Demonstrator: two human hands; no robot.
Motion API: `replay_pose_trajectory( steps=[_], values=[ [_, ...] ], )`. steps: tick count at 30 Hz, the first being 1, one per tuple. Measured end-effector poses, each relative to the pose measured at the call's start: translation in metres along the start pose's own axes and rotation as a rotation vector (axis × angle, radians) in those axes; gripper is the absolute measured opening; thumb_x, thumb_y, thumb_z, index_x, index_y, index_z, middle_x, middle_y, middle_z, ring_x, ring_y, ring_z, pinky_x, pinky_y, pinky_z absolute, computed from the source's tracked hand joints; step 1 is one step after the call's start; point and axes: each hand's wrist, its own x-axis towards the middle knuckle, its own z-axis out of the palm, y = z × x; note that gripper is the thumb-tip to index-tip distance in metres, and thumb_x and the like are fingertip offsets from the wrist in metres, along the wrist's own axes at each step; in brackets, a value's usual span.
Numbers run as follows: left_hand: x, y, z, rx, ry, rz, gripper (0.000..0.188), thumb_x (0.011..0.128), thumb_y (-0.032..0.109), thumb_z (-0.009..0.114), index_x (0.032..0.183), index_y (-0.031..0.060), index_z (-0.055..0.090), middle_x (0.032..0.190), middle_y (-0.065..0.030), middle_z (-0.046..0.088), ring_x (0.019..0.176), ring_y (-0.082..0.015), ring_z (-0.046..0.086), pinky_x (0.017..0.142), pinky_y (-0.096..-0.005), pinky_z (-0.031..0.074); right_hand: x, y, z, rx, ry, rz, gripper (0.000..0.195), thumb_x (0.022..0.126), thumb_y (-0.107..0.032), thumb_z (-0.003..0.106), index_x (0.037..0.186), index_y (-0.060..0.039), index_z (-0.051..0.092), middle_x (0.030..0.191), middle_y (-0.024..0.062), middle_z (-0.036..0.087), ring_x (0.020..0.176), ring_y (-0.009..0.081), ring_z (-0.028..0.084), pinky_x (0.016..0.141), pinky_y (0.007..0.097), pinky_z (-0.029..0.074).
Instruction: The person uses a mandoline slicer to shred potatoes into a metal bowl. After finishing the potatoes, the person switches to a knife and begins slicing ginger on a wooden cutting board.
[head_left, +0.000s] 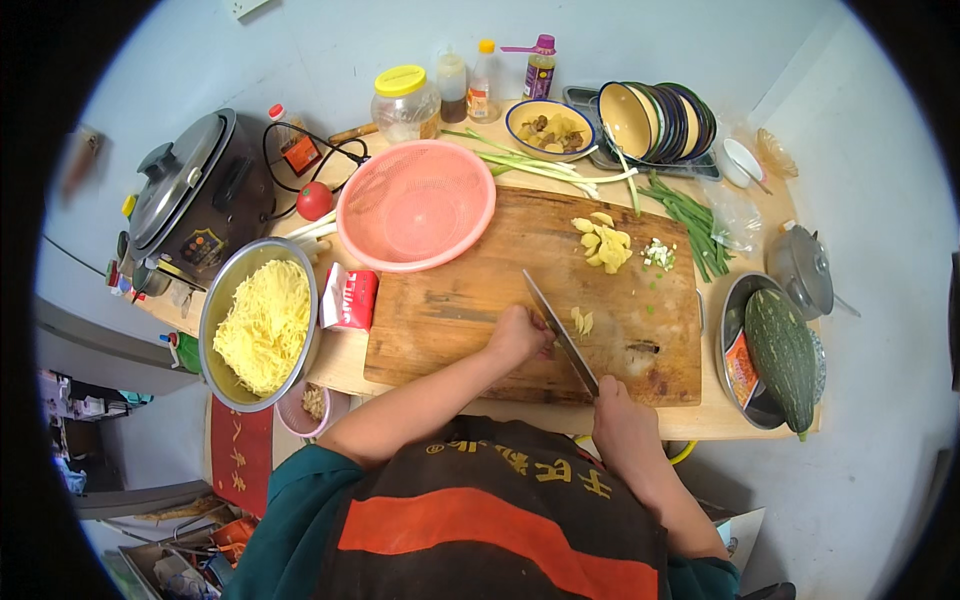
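My right hand (626, 424) grips the handle of a kitchen knife (562, 334), its blade slanting up and left over the wooden cutting board (442, 315). On the blade's left side sits my left hand (521, 334), fingers curled in close to the edge; whatever lies under the fingertips is hidden. Just right of the blade are a few thin pale slices (581, 321). Farther back on the board is a heap of yellow slices (606, 246), which look like ginger. Beside it lies a small pile of chopped spring onion (658, 255), with green bits scattered nearby.
A pink colander (416, 206) overlaps the board's back left corner. Left of the board stand a tissue pack (350, 298) and a steel bowl of yellow shreds (266, 330). At right, a metal basin (731, 300) holds a green squash (780, 352). Stacked enamel bowls (626, 120) stand behind.
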Motion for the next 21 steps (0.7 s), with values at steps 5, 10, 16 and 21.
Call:
replay_pose_trajectory(
  steps=[5,10,16,21],
  values=[
    [-0.002,-0.001,-0.001,-0.024,-0.002,-0.015,0.014,0.076,0.000,0.067,0.067,-0.0068,0.059,0.064,-0.0162,0.064,0.056,-0.0203,0.066,0.050,-0.0309,0.055,-0.009,-0.005,-0.012,0.032,0.009,-0.003,0.017,0.078,-0.003,0.052,0.091,-0.0025,0.041,0.078,0.0168,0.056,0.062,0.0347,0.062,0.053,0.0422,0.050],
    [-0.002,0.003,0.002,-0.045,-0.003,-0.045,0.013,0.077,-0.001,0.066,0.068,-0.0064,0.059,0.065,-0.0158,0.064,0.056,-0.0199,0.066,0.049,-0.0312,0.055,-0.003,0.000,-0.003,0.054,-0.009,0.005,0.016,0.081,-0.006,0.052,0.092,-0.0024,0.041,0.081,0.0183,0.056,0.066,0.0369,0.061,0.056,0.0448,0.049],
    [-0.004,0.012,0.001,0.032,-0.003,-0.051,0.012,0.080,0.001,0.063,0.074,-0.0081,0.059,0.065,-0.0176,0.063,0.056,-0.0229,0.065,0.051,-0.0321,0.057,0.001,0.006,-0.010,0.220,-0.038,0.151,0.015,0.086,-0.011,0.052,0.092,-0.0014,0.042,0.082,0.0218,0.059,0.073,0.0420,0.059,0.064,0.0491,0.046],
    [-0.001,0.030,0.004,0.009,-0.051,-0.133,0.013,0.081,0.000,0.061,0.074,-0.0109,0.057,0.065,-0.0208,0.063,0.056,-0.0267,0.065,0.052,-0.0353,0.058,-0.005,0.011,-0.007,0.163,0.012,0.106,0.015,0.086,-0.010,0.052,0.092,-0.0022,0.041,0.080,0.0193,0.058,0.068,0.0388,0.061,0.060,0.0461,0.049]
  ],
)
